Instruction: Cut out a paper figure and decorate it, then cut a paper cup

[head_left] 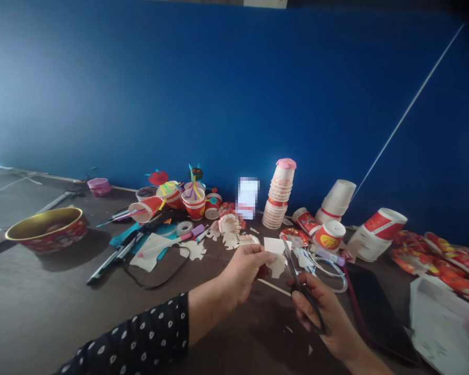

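Note:
In the middle of the head view my left hand pinches a piece of white paper, cut irregularly along its lower part. My right hand is closed round the dark handles of a pair of scissors. The blades point up and away, at the right edge of the paper. I cannot make out whether they touch it. Below the paper a thin pale stick lies on the dark table, with a few small white scraps near it.
A tall stack of paper cups stands behind my hands, with more cups at the right. A dark tablet-like slab lies right of my right hand. Decorated cups, pens and a red-gold bowl are at the left.

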Available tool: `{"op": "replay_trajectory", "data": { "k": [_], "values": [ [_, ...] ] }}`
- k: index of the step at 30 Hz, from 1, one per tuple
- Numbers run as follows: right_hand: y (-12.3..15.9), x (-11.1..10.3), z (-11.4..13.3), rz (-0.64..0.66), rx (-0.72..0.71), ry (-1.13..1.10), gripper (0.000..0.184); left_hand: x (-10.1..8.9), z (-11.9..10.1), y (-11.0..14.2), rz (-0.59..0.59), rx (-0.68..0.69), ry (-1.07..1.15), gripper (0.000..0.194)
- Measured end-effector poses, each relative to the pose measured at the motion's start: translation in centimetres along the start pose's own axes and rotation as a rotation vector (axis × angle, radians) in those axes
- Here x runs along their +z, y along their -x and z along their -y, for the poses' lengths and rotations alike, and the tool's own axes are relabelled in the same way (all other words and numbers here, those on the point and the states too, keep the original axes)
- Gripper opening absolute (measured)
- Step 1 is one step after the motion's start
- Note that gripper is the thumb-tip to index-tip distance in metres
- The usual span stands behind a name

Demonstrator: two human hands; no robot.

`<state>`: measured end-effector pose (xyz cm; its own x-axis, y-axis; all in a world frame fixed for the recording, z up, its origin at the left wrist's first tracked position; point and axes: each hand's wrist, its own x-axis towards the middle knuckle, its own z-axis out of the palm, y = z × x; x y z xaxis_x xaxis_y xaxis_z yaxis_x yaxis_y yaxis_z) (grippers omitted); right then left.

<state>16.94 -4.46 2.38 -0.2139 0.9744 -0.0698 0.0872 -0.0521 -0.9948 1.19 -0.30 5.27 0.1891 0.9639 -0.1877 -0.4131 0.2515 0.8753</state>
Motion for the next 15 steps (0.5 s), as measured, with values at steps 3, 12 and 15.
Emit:
{"op": "replay_trajectory", "data": {
  "k": [3,12,15],
  "values": [
    [-0.01,0.13,0.14,-0.012,0.006,0.010,0.049,0.06,0.01,0.08,0.018,-0.006,0.020,0.015],
    [0.04,0.08,0.04,-0.021,-0.022,0.021,0.046,0.16,0.06,0.11,0.042,0.042,0.062,0.020],
    [0.10,0.11,0.27,-0.031,-0.020,0.033,0.047,0.26,-0.26,0.20,0.067,0.072,0.075,0.020]
  ]
}}
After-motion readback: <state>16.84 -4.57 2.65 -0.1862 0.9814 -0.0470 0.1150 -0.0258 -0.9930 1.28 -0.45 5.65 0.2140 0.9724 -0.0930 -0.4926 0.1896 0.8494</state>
